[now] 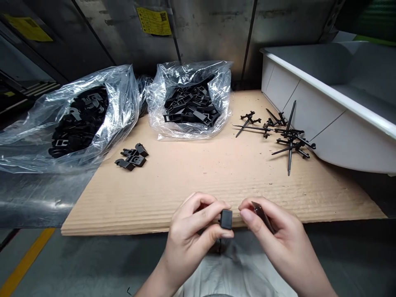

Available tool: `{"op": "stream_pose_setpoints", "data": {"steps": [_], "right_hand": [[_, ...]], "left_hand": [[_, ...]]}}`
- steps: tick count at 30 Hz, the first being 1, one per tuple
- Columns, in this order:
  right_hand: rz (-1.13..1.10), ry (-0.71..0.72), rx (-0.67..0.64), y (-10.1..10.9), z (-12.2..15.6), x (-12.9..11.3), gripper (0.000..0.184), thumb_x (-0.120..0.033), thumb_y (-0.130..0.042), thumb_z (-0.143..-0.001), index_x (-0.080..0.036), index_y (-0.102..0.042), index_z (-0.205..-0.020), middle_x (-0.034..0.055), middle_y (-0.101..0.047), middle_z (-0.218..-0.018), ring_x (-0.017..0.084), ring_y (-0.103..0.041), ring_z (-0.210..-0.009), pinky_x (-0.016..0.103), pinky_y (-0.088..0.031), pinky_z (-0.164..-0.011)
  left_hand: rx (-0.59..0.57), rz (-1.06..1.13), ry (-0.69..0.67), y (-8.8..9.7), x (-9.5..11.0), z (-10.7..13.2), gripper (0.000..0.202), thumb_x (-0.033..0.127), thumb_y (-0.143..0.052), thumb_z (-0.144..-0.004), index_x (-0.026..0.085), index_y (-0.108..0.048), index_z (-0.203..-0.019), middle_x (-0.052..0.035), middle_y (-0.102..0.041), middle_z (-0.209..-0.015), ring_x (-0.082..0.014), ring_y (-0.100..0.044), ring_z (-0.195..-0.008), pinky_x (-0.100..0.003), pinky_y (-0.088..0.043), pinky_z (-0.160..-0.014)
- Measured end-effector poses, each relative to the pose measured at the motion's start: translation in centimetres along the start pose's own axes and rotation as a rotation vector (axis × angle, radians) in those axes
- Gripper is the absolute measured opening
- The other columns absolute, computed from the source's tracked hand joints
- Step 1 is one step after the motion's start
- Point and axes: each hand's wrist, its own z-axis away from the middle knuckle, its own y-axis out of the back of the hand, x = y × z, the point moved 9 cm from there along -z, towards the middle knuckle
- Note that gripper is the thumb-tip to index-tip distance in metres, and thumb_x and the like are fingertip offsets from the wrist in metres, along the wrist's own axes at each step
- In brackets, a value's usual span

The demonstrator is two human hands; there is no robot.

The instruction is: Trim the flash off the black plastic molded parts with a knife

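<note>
My left hand (193,231) is closed, pinching a small black plastic clip (226,219) between thumb and fingers at the near edge of the cardboard sheet (216,173). My right hand (274,235) is closed too, gripping a dark flat plastic piece (262,215) just right of the clip. The two parts sit close together, almost touching. Both hands hover over the front edge of the cardboard, above my lap.
Two open clear bags of black plastic parts lie at the back, one on the left (77,119) and one in the middle (190,103). A few loose clips (132,157) and a pile of black sprue sticks (284,134) rest on the cardboard. A white bin (334,103) stands right.
</note>
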Motion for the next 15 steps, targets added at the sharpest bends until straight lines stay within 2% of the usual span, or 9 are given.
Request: {"op": "stream_pose_setpoints", "data": {"steps": [2, 4, 7, 9, 10, 12, 13, 15], "right_hand": [[0.044, 0.072, 0.007, 0.4, 0.7, -0.4, 0.015, -0.024, -0.046, -0.087, -0.022, -0.059, -0.094, -0.0004, -0.063, -0.080, 0.011, -0.061, -0.072, 0.016, -0.047, -0.063], [0.106, 0.122, 0.020, 0.9, 1.2, -0.5, 0.024, -0.022, -0.041, -0.089, -0.022, -0.057, -0.107, 0.0014, -0.063, -0.086, 0.011, -0.061, -0.077, 0.016, -0.048, -0.066], [0.193, 0.215, 0.044, 1.0, 1.7, -0.7, 0.024, -0.017, -0.043, -0.088, -0.019, -0.056, -0.108, 0.0015, -0.064, -0.081, 0.010, -0.062, -0.072, 0.016, -0.048, -0.063], [0.233, 0.301, 0.063, 0.7, 2.0, -1.0, 0.022, -0.013, -0.047, -0.086, -0.017, -0.055, -0.106, 0.0016, -0.065, -0.079, 0.011, -0.063, -0.070, 0.016, -0.048, -0.064], [0.247, 0.338, 0.076, 0.6, 2.2, -1.2, 0.023, -0.012, -0.048, -0.085, -0.016, -0.054, -0.106, 0.0021, -0.066, -0.079, 0.011, -0.063, -0.070, 0.017, -0.048, -0.064], [0.257, 0.392, 0.085, 0.2, 2.4, -1.4, 0.021, -0.009, -0.049, -0.084, -0.015, -0.054, -0.103, 0.0028, -0.065, -0.075, 0.012, -0.063, -0.068, 0.019, -0.049, -0.063], [0.254, 0.412, 0.077, -0.1, 2.5, -1.5, 0.020, -0.009, -0.048, -0.084, -0.015, -0.054, -0.101, 0.0025, -0.063, -0.072, 0.012, -0.063, -0.066, 0.020, -0.049, -0.062], [0.246, 0.430, 0.057, -0.4, 2.5, -1.7, 0.018, -0.008, -0.048, -0.084, -0.015, -0.054, -0.099, 0.0017, -0.059, -0.066, 0.013, -0.061, -0.063, 0.022, -0.049, -0.060]], "left_hand": [[0.003, 0.025, 0.048, 0.1, -0.3, 0.1, 0.021, 0.030, -0.064, -0.077, 0.018, -0.069, -0.094, -0.0023, -0.055, -0.070, -0.0130, -0.054, -0.063, -0.020, -0.046, -0.056], [-0.022, 0.071, 0.127, 0.1, -0.9, 0.2, 0.019, 0.026, -0.063, -0.079, 0.021, -0.067, -0.097, -0.0008, -0.058, -0.069, -0.0118, -0.055, -0.061, -0.019, -0.045, -0.056], [-0.103, 0.164, 0.216, -0.4, -1.4, 0.4, 0.025, 0.036, -0.065, -0.075, 0.023, -0.065, -0.097, -0.0009, -0.065, -0.080, -0.0139, -0.060, -0.070, -0.019, -0.047, -0.064], [-0.117, 0.199, 0.207, -0.5, -1.3, 0.4, 0.028, 0.044, -0.060, -0.076, 0.023, -0.065, -0.093, -0.0010, -0.065, -0.082, -0.0145, -0.060, -0.075, -0.019, -0.046, -0.068], [-0.103, 0.200, 0.194, -0.6, -1.2, 0.4, 0.024, 0.042, -0.058, -0.079, 0.023, -0.066, -0.091, -0.0003, -0.064, -0.082, -0.0137, -0.060, -0.077, -0.018, -0.046, -0.070], [-0.031, 0.194, 0.192, -0.4, -1.4, 0.6, 0.011, 0.028, -0.056, -0.084, 0.026, -0.065, -0.089, 0.0022, -0.064, -0.084, -0.0111, -0.060, -0.079, -0.016, -0.045, -0.073], [0.004, 0.202, 0.210, -0.3, -1.7, 0.8, 0.015, 0.021, -0.056, -0.084, 0.030, -0.063, -0.095, 0.0036, -0.064, -0.088, -0.0105, -0.061, -0.081, -0.015, -0.045, -0.075], [0.037, 0.237, 0.278, -0.5, -2.6, 1.1, 0.043, 0.014, -0.059, -0.082, 0.038, -0.050, -0.116, 0.0054, -0.065, -0.096, -0.0105, -0.062, -0.087, -0.016, -0.047, -0.078]]}}
